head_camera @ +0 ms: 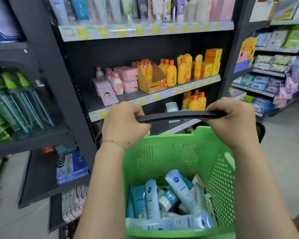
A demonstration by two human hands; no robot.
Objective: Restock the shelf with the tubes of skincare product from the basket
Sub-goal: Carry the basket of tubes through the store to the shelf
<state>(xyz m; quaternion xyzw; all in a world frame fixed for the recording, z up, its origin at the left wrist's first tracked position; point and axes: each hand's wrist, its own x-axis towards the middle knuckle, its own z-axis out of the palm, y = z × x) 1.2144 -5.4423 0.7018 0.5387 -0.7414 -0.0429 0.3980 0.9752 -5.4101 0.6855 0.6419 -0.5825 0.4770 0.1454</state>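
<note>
Dark shelf (pixel 92 102), price tags (pixel 157 97) along its front edge; on it pink bottles (pixel 118 83), pink boxes (pixel 130 80), an open yellow carton (pixel 151 81), orange-capped yellow bottles (pixel 171 74), orange boxes (pixel 212 61)

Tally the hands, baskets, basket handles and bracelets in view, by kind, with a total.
Hands: 2, left hand and right hand
Green basket: 1
Black handle, gripped by both hands: 1
Bracelet: 1
Total: 5

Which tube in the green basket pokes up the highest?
The pale blue tube slanting in the middle, with a round dark-blue logo at its top end. All the other tubes lie lower.
</note>
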